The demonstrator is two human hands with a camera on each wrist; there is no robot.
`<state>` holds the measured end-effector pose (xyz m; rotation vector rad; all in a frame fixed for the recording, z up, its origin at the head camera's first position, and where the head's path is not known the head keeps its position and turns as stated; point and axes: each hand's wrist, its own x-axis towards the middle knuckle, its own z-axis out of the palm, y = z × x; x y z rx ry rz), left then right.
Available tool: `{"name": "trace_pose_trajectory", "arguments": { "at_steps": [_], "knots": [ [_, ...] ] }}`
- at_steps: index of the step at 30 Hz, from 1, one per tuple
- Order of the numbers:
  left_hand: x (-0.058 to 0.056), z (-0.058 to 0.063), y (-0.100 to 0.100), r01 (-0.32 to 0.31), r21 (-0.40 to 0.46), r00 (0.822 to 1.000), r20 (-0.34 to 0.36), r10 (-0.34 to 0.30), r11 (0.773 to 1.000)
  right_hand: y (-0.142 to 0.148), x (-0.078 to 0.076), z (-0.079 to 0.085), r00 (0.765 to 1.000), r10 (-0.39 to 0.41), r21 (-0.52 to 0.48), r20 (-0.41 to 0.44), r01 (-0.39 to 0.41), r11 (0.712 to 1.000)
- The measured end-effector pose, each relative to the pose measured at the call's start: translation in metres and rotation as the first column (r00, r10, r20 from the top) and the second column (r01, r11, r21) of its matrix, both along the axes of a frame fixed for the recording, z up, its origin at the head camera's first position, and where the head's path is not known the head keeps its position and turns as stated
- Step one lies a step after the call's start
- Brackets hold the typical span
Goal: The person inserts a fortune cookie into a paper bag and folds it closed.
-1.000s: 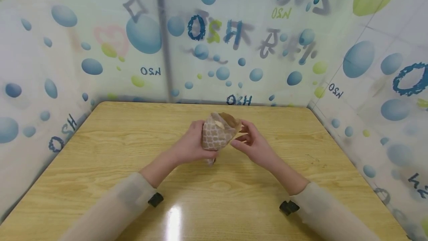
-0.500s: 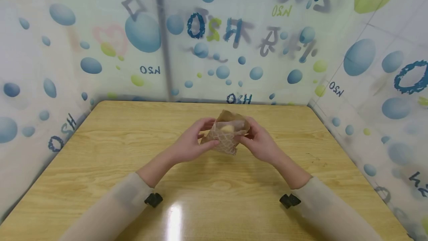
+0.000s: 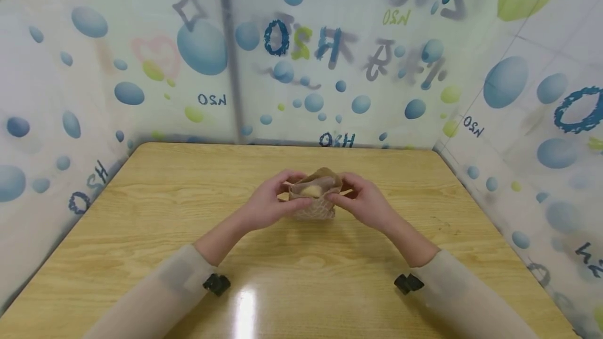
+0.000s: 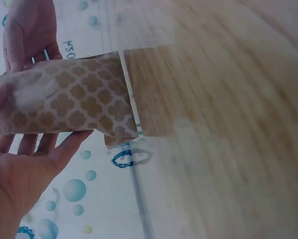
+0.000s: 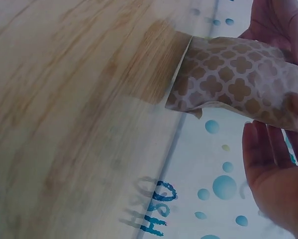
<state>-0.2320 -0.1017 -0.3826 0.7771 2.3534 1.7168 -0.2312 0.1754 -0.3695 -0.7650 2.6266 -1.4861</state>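
A brown paper bag (image 3: 313, 209) with a white quatrefoil pattern is held upright over the middle of the table, its mouth facing up toward me. Inside the mouth shows a pale yellow lump (image 3: 312, 191); its kind cannot be told. My left hand (image 3: 269, 202) grips the bag's left side, thumb on the front near the rim. On the opposite side my right hand (image 3: 365, 202) pinches the rim, thumb in front and fingers behind. In the left wrist view the bag's bottom (image 4: 131, 102) is close to the tabletop, with its reflection beside it.
The wooden table (image 3: 165, 224) is glossy and reflects a light near its front edge. Walls with a blue and green bubble print (image 3: 301, 67) enclose its back and sides. A black wrist device (image 3: 216, 283) sits at each sleeve cuff.
The bag has turned from tilted to upright and come down a little, so the pale lump shows in its mouth. My right hand has gone from touching its edge to gripping it.
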Motion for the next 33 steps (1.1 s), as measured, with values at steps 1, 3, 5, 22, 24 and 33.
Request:
{"name": "trace_pose_trajectory", "arguments": {
  "at_steps": [1, 3, 5, 22, 24, 33],
  "knots": [
    [0.000, 0.001, 0.000, -0.007, 0.012, 1.000, 0.004, 0.007, 1.000, 0.000, 0.000, 0.001, 1.000, -0.005, -0.004, -0.003, 0.005, 1.000],
    [-0.001, 0.001, 0.001, -0.026, 0.025, 1.000, 0.006, 0.025, 0.999, -0.001, 0.000, 0.000, 1.000, -0.019, -0.012, -0.003, 0.019, 1.000],
    [0.000, 0.002, 0.002, -0.045, 0.030, 0.999, 0.010, 0.045, 0.999, -0.001, -0.001, 0.000, 0.999, -0.037, -0.007, -0.010, 0.036, 0.999],
    [0.000, 0.002, -0.007, -0.058, -0.074, 0.861, -0.509, 0.012, 0.996, 0.002, 0.000, -0.001, 0.950, 0.051, 0.019, -0.308, -0.047, 0.999],
    [0.000, 0.003, -0.008, -0.058, -0.090, 0.843, -0.538, 0.001, 0.994, 0.000, 0.001, -0.001, 0.939, 0.060, 0.039, -0.337, -0.050, 0.998],
    [0.000, 0.003, -0.010, -0.080, -0.124, 0.846, -0.534, 0.001, 0.989, -0.003, 0.000, 0.000, 0.943, 0.031, 0.091, -0.331, -0.001, 0.996]
  ]
}}
